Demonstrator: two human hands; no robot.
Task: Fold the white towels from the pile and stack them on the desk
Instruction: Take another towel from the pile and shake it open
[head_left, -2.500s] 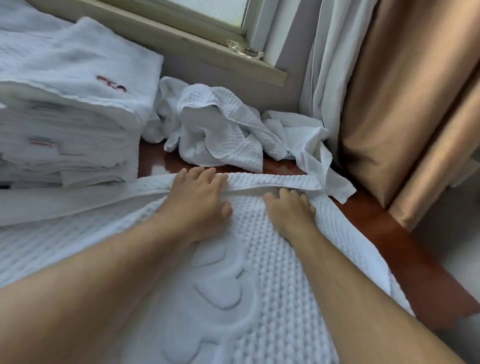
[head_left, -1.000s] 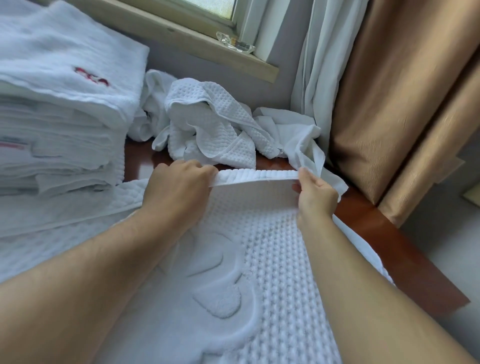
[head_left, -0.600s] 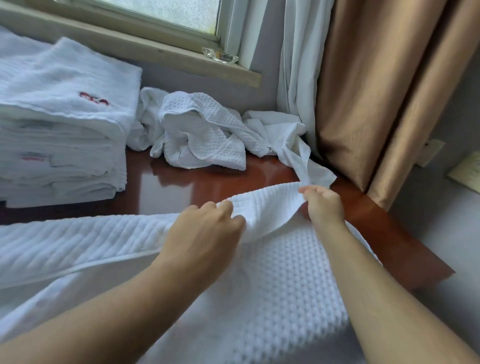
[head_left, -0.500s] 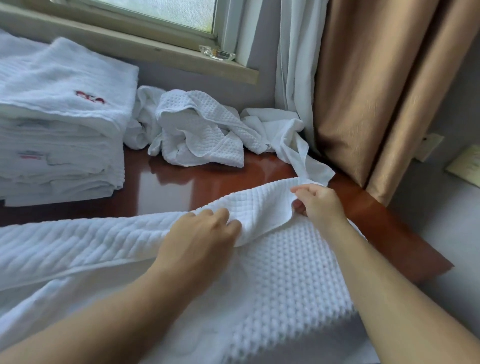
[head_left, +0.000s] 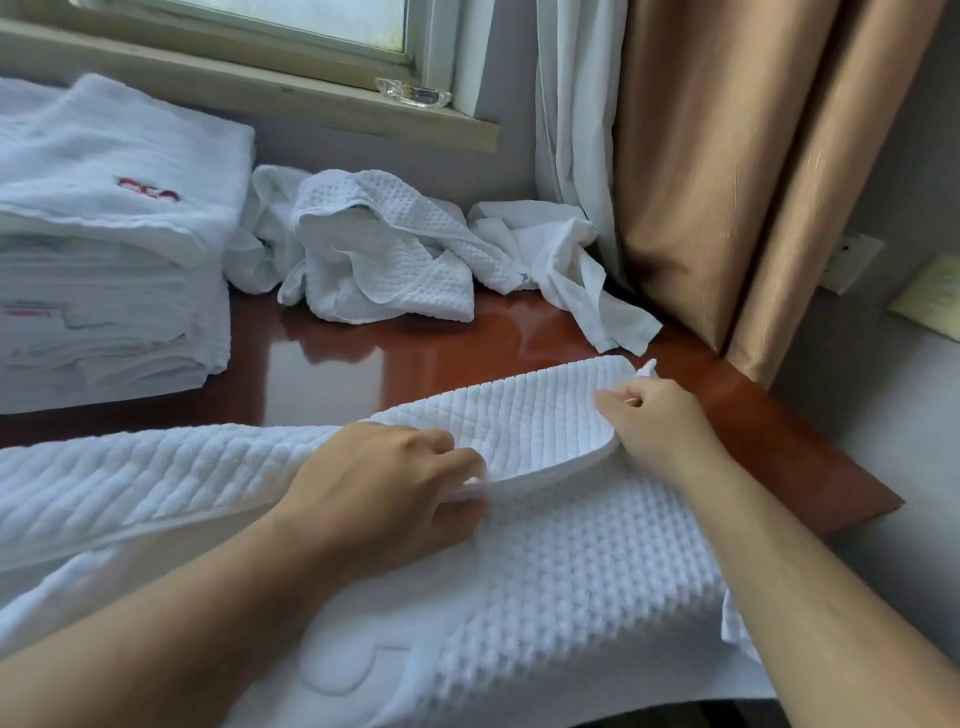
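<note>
A white waffle-weave towel (head_left: 571, 571) lies across the near part of the red-brown desk (head_left: 415, 358), with its far edge doubled back toward me. My left hand (head_left: 384, 493) pinches that folded-over edge near the middle. My right hand (head_left: 660, 421) pinches the same edge at its right corner, lifted slightly off the layer below. A stack of folded white towels (head_left: 104, 244) with red embroidery stands at the left. A crumpled pile of unfolded white towels (head_left: 395, 254) lies at the back under the window.
A window sill (head_left: 260, 88) with a small glass dish (head_left: 413, 93) runs along the back. A white sheer curtain (head_left: 571, 104) and tan curtains (head_left: 753, 156) hang at the right. The desk's right edge (head_left: 831, 467) drops to a grey floor.
Both hands went from pressing the far hem flat to pinching it, then pulled it back toward me over the towel, uncovering glossy desk surface behind it.
</note>
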